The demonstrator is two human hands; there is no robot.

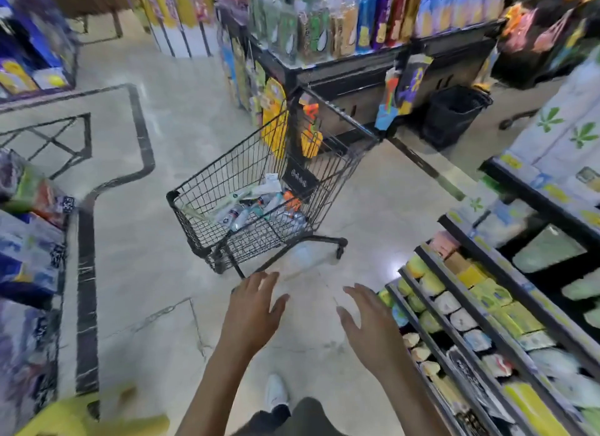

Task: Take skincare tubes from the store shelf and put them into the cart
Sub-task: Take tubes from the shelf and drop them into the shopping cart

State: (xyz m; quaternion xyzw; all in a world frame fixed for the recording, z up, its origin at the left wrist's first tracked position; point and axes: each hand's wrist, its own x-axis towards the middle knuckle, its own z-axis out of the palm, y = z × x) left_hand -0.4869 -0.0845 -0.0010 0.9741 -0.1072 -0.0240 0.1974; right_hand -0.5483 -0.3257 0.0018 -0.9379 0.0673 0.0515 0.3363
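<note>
Empty hands (251, 309) before cart (227, 163); tubes (256, 205) blurred.

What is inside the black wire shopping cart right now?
The black wire shopping cart holds a loose pile of tubes and small bottles, mostly white, one orange. Blur hides labels; items lower in the pile are covered.

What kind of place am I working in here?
Almost certainly a retail store aisle: a black wire shopping cart stands on the tiled floor, stocked shelves run along the right, and packaged goods hang on a display rack behind the cart.
</note>
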